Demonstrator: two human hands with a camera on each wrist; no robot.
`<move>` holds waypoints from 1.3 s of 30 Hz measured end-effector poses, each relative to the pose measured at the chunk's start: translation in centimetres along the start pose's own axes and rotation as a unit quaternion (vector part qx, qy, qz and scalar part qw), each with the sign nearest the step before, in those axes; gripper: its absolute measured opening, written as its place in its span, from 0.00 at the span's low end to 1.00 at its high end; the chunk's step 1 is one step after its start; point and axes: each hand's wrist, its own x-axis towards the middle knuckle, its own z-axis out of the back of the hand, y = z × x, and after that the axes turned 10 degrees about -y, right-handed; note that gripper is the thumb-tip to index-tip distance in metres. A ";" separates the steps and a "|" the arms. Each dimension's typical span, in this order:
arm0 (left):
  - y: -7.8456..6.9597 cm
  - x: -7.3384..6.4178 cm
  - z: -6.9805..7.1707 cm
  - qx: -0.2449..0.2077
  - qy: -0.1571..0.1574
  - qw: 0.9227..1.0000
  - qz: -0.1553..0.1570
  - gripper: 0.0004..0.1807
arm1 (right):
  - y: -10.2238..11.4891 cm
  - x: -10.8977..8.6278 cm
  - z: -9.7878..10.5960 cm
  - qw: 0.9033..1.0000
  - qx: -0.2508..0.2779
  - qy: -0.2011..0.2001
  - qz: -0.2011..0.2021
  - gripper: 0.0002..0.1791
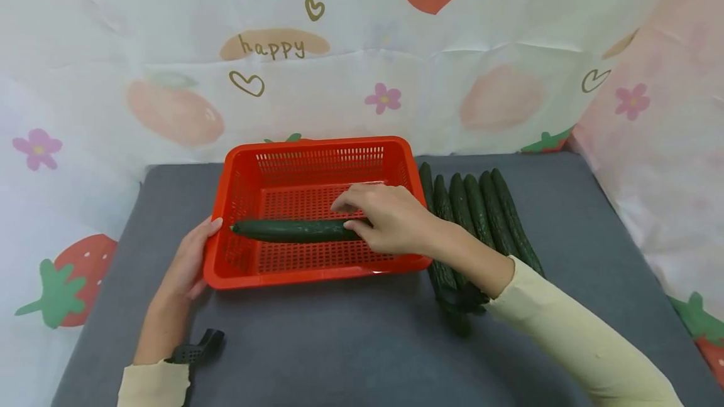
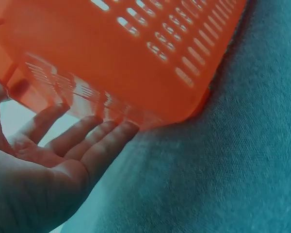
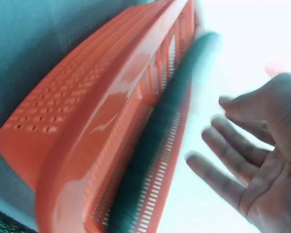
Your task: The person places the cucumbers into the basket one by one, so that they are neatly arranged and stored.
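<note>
A red plastic basket (image 1: 317, 275) with slotted walls stands on the table. My left hand (image 1: 189, 259) holds its left side, thumb at the rim; in the left wrist view the fingers (image 2: 104, 150) lie against the outer wall. A long green cucumber (image 1: 294, 230) lies lengthwise in or just above the basket; I cannot tell whether it touches the bottom. Over its right end is my right hand (image 1: 390, 218), which hides that end. The right wrist view shows this hand (image 3: 266, 160) with fingers spread, apart from the cucumber (image 3: 155, 126), which is blurred there.
Several cucumbers (image 1: 500, 215) lie side by side to the right of the basket, partly under the right forearm. Grey cloth (image 1: 339, 344) covers the table. A printed curtain (image 1: 339, 93) hangs behind it and along the sides.
</note>
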 end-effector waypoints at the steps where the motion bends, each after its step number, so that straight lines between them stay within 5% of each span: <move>1: 0.0 0.0 0.0 -0.001 -0.005 1.000 0.006 0.15 | -0.2 -0.1 -0.1 1.000 0.001 -0.012 -0.003 0.22; 6: -0.1 0.1 0.0 0.021 -0.020 0.999 0.021 0.16 | -1.6 -1.1 -0.2 0.998 0.006 -0.060 -0.028 0.26; 14: -0.1 0.1 0.2 0.031 -0.018 0.999 0.003 0.16 | -3.3 -2.8 1.2 0.995 0.023 -0.063 -0.075 0.25; 27: -0.1 -0.1 0.0 0.032 -0.035 0.999 0.025 0.21 | -5.2 -5.6 1.7 0.991 0.033 -0.082 -0.100 0.24; 39: -0.2 0.0 0.2 0.011 -0.013 1.000 0.012 0.26 | -7.2 -7.8 2.6 0.981 0.062 -0.127 -0.132 0.24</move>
